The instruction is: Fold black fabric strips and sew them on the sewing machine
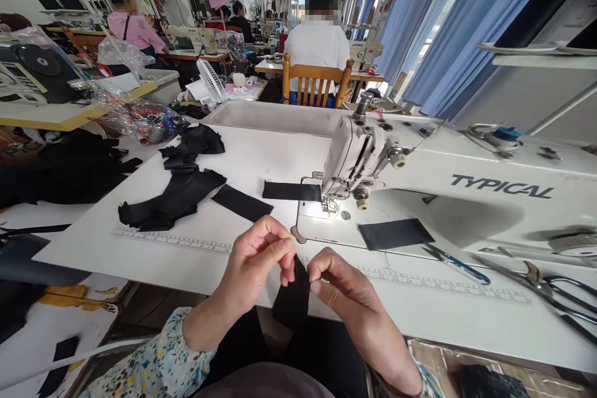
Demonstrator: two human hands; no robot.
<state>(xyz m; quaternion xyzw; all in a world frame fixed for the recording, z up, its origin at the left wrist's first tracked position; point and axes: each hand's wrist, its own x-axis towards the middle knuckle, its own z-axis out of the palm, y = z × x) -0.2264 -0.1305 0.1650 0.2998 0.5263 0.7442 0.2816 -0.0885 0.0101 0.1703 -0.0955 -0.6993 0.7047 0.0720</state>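
Observation:
A narrow black fabric piece hangs between my two hands at the table's front edge. My left hand pinches its upper end, thumb against forefinger. On the piece's right edge, my right hand is closed in a pinch. Beyond them, a black strip lies with its right end by the needle area of the white sewing machine. Another black strip lies to its left, and a dark rectangle rests right of the needle plate.
Crumpled black fabric covers part of the table's left side. Small blue-handled snips and large scissors lie at the right. A clear ruler runs along the front. People sit at machines farther back, one on a wooden chair.

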